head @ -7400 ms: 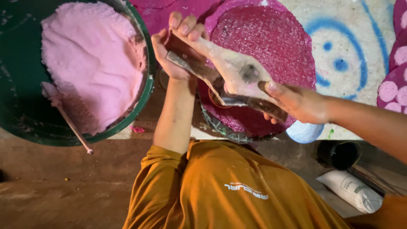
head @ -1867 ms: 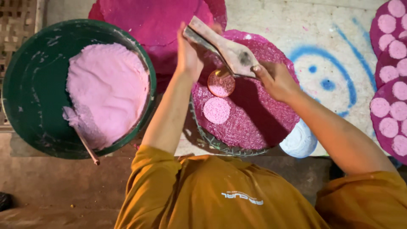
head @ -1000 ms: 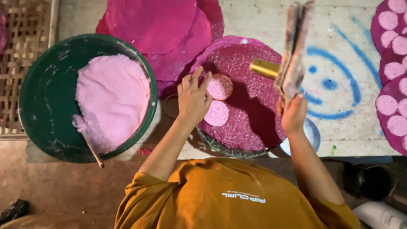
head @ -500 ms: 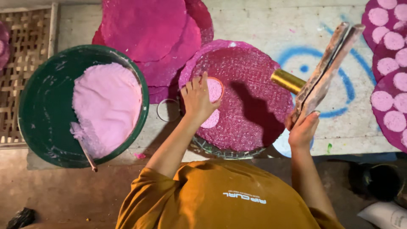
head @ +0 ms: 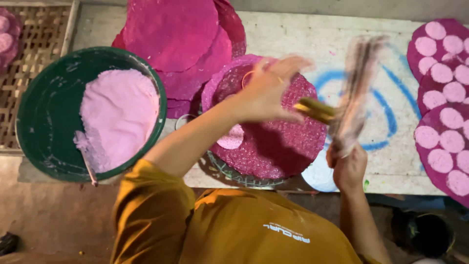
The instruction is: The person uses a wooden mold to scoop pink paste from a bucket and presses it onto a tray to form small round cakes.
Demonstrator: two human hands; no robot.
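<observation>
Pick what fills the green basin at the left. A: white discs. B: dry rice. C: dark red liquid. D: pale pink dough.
D: the green basin holds a pale pink dough mass, with a thin stick resting at its lower edge.

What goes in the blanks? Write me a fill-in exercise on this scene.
1. The pink dough sits in a ____ basin.
2. The press is held by the ____ hand.
3. The left hand hangs over the round magenta ____.
4. One pale pink ____ lies on that tray, beside the left forearm.

Missing words: green; right; tray; disc
</observation>
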